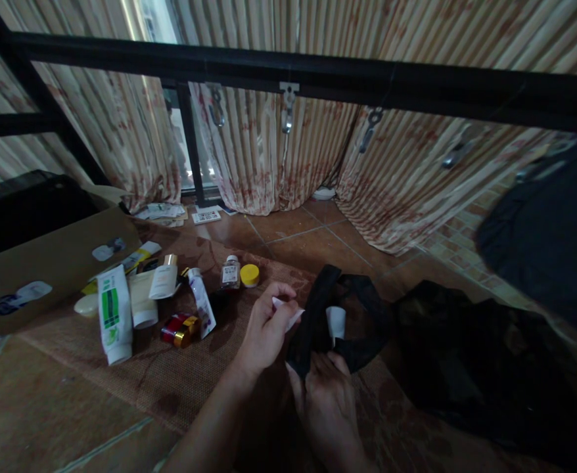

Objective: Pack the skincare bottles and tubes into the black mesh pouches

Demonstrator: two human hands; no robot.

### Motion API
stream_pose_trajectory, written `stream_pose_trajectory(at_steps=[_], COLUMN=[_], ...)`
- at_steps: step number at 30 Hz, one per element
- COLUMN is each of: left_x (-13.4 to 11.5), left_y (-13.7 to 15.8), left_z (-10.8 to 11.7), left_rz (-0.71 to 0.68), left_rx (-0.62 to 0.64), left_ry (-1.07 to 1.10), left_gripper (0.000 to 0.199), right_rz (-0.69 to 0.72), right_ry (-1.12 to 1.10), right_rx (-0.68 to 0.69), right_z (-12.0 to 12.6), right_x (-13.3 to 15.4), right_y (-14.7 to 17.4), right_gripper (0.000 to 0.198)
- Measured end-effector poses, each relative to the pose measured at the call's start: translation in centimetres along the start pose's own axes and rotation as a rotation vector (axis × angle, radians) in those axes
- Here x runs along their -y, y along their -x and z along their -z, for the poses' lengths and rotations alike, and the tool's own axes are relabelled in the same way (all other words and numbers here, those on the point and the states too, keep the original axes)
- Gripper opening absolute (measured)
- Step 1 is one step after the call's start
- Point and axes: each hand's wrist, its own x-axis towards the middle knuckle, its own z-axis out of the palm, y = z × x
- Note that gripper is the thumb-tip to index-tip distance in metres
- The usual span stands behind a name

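Note:
My left hand point(263, 332) is closed, its thumb and fingers pinching a small white piece point(294, 320) that looks like paper or tissue. My right hand point(328, 401) is wrapped around a black cloth item point(309, 322), whose bands stand up in a loop. A white tapered object point(336, 322), perhaps a cap or tube end, shows inside that loop; whether my right fingers touch it is hidden. Left of my hands lie a white-and-green tube point(115, 315), a slim white tube point(202, 303), a dark red bottle with a gold cap point(180, 330), a clear labelled bottle point(230, 272) and a yellow lid point(250, 275).
A brown woven mat point(170, 384) lies under the items on a tiled floor. To the left stands a cardboard box point(62, 263) with something black inside. Dark bags or cloth point(485, 368) lie right. A black metal bar point(318, 72) with clips crosses before the curtains point(269, 151).

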Motion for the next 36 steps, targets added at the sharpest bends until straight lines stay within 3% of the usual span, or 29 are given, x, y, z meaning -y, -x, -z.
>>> stream_pose_trajectory(at_steps=[21, 25, 30, 36], left_x=[0.07, -0.09, -0.22, -0.10], left_y=[-0.26, -0.34, -0.25, -0.29], left_z=[0.15, -0.22, -0.21, -0.13], left_rz=[-0.044, -0.045, -0.037, -0.050], left_rx=[-0.058, -0.056, -0.042, -0.043], left_ry=[-0.045, 0.066, 0.178, 0.151], left_gripper=[0.021, 0.024, 0.016, 0.007], right_rz=[0.020, 0.022, 0.021, 0.016], right_ry=[0.014, 0.033, 0.023, 0.018], right_rx=[0.010, -0.001, 0.003, 0.002], right_z=[0.04, 0.03, -0.03, 0.12], right_x=[-0.07, -0.10, -0.17, -0.07], right_y=[0.00, 0.02, 0.02, -0.01], right_gripper=[0.030, 0.029, 0.028, 0.028])
